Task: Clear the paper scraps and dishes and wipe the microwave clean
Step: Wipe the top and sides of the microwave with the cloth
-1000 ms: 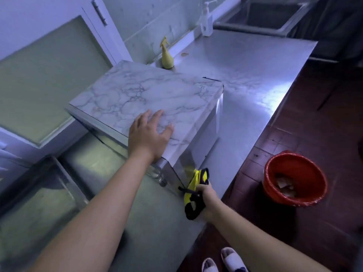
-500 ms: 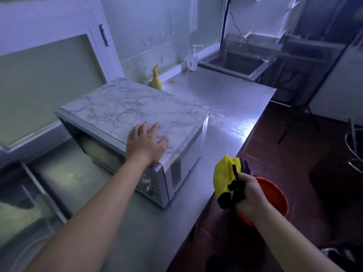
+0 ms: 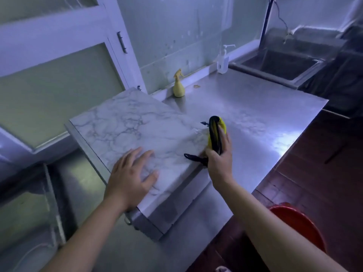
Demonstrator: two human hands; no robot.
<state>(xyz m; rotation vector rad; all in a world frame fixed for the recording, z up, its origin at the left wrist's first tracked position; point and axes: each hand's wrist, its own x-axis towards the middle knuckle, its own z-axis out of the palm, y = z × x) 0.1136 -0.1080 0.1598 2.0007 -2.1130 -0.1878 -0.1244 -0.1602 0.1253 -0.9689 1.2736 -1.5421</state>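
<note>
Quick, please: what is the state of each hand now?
Left hand: open, flat on the microwave top.
Right hand: holding the yellow-black cloth.

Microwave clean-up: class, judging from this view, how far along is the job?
Clearing looks done: no scraps or dishes show on top of the microwave. In hand: the left hand rests flat on it while the right hand grips a yellow cloth at its right edge. Left: probably the whole wipe-down.
</note>
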